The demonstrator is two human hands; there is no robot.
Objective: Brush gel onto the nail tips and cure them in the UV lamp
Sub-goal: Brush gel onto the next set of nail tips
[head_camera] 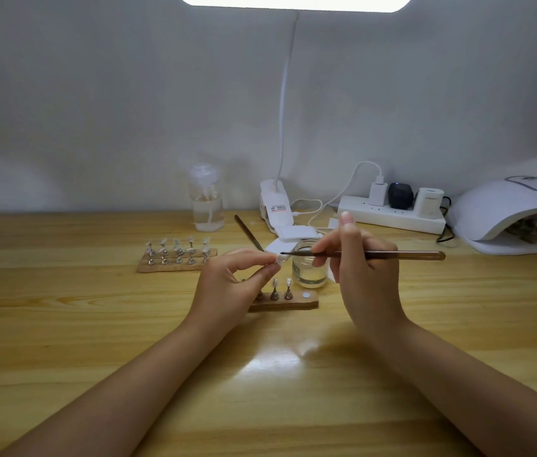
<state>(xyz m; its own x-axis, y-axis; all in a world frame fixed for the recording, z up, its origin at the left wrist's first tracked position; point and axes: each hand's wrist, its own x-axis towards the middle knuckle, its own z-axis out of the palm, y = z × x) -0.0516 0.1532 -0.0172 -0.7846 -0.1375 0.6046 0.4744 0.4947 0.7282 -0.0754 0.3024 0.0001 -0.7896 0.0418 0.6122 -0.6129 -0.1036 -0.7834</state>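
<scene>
My left hand (232,285) pinches a clear nail tip (279,259) on its small stand, lifted above the near wooden holder (296,304). My right hand (364,275) grips a thin brown brush (376,255) held level, its dark tip touching the nail tip. Two more tips on metal stands (281,289) stay on the near holder. A small glass jar (310,268) of clear gel stands just behind. The white UV lamp (511,214) sits at the far right with a wooden holder partly visible inside.
A second wooden holder (178,257) with several nail tips lies to the left. Behind are a clear pump bottle (207,199), a second brush (249,233), a white clip lamp base (277,206) and a power strip (392,217) with plugs and cables.
</scene>
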